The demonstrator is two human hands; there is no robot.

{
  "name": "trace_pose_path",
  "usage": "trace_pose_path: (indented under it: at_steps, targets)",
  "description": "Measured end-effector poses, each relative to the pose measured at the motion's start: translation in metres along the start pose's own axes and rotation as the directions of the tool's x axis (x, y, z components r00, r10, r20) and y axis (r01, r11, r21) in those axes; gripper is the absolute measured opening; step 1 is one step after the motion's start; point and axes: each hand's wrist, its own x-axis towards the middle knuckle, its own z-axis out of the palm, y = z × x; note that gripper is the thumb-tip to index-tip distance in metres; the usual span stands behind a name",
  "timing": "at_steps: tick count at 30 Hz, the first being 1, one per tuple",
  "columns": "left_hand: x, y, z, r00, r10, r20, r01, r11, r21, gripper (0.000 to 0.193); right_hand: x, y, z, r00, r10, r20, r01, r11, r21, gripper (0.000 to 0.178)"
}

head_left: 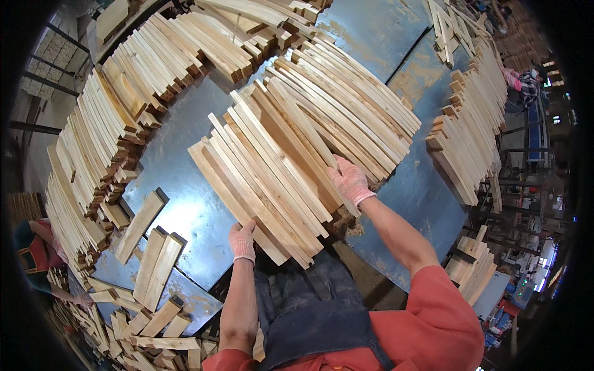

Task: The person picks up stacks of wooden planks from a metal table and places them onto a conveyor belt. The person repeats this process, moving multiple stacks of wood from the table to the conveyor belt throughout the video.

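my right hand [350, 182] gripping long pale wooden slat [309, 130], runs far-left | left hand [242, 241] touching near-left slat bunch [250, 179], grip? can't tell

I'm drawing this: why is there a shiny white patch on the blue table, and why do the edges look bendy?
Head view: the patch is glare, light bouncing off the blue table; head view: the fisheye lens bends things near the dark rim, and the wooden strips mid-picture look clear.
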Motion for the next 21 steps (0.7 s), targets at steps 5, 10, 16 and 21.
trace_pose_path:
  at_steps: [5,10,16,21]
  targets:
    - [-0.01,-0.004,0.028,0.977,0.212,0.019,-0.21,0.946,0.247,0.051,0.031,-0.025,-0.005,0.977,0.057,0.205,-0.063,0.998,0.018,0.086]
    - [-0.028,0.012,0.056,0.983,0.167,-0.074,-0.123,0.906,0.406,0.082,0.042,-0.061,-0.009,0.951,0.012,0.308,0.065,0.969,-0.237,0.073]
    - [-0.021,-0.019,0.044,0.973,0.152,-0.177,-0.086,0.939,0.334,0.081,0.035,-0.109,0.045,0.944,-0.026,0.33,0.08,0.985,-0.153,0.063]
    - [-0.02,-0.014,0.033,0.973,0.176,-0.15,-0.126,0.947,0.296,0.081,0.022,-0.119,0.051,0.945,-0.017,0.325,0.068,0.987,-0.146,0.069]
